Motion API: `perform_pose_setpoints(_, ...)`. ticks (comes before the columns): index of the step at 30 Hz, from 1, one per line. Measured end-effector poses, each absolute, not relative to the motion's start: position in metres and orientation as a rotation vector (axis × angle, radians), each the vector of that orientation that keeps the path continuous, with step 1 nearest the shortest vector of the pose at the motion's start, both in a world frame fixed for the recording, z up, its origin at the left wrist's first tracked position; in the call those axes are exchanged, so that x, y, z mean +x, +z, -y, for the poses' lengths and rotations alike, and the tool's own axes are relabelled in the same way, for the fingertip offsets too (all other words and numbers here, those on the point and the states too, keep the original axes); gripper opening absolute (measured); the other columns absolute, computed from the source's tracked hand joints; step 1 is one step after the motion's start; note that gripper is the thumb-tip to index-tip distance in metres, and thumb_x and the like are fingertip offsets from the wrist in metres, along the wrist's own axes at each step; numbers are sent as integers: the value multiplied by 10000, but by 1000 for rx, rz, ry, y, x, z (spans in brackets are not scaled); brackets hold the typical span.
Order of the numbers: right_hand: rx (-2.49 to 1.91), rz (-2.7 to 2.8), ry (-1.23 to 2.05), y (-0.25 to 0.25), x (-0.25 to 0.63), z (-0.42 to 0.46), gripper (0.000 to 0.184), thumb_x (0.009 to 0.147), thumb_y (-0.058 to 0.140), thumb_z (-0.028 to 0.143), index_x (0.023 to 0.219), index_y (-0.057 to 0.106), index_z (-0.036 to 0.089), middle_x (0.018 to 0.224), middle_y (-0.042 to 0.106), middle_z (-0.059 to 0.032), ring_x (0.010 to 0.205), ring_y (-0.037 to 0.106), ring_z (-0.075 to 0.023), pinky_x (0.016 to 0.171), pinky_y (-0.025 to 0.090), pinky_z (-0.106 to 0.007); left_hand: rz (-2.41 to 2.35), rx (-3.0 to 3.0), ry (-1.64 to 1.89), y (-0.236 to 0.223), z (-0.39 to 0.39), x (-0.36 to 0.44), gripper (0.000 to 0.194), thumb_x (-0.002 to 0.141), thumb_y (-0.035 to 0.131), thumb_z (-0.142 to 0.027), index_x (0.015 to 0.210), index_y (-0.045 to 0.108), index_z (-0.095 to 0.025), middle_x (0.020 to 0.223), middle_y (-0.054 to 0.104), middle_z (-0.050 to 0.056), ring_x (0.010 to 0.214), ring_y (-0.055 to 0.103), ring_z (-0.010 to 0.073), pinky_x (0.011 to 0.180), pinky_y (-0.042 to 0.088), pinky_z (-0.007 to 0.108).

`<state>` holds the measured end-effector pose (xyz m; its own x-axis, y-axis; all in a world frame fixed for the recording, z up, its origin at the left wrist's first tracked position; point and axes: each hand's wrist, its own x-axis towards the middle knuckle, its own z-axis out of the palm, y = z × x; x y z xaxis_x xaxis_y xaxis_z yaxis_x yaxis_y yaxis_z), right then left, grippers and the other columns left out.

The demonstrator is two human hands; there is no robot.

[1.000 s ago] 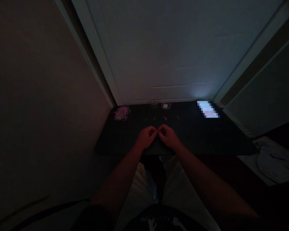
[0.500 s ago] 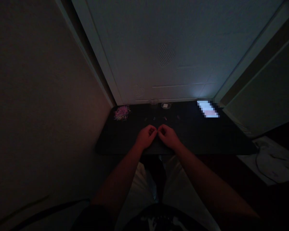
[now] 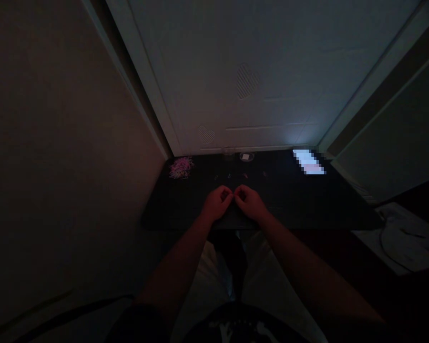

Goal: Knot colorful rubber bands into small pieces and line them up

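Note:
My left hand [image 3: 218,202] and my right hand [image 3: 249,202] meet fingertip to fingertip over the near part of a dark table [image 3: 307,205]. Both are closed in a pinch; whatever lies between the fingers is too small and dim to make out. Just beyond them, several tiny thin pieces lie in a loose row, among them a pinkish one [image 3: 245,176] and a faint one [image 3: 265,174]. A tangled pile of thin pink and purple strips [image 3: 181,168] rests at the table's far left corner.
At the back edge stand a clear round container [image 3: 228,153] and a small round dish [image 3: 252,157] with a white square in it. A glowing, blurred screen [image 3: 308,162] lies at the far right. A pale panel with raised hearts [image 3: 247,81] rises behind the table.
The picture is slightly darker now. Both hands hold nearly the same place and the same pinch; the things on the table have not moved.

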<state>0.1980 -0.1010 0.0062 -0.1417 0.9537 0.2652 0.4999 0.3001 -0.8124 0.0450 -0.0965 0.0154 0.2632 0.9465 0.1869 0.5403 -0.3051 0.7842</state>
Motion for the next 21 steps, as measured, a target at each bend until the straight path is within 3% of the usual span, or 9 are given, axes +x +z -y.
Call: perform_pose_setpoints(21, -1305, 1772, 717, 4, 198, 100, 54, 739, 496, 237, 749, 530, 196, 637, 541, 17, 592, 487, -120, 546, 368, -239, -1338, 1946, 889, 16, 97, 46, 148, 811, 498, -296, 861, 569, -177, 770, 618, -1, 661, 543, 105, 605, 414, 227)
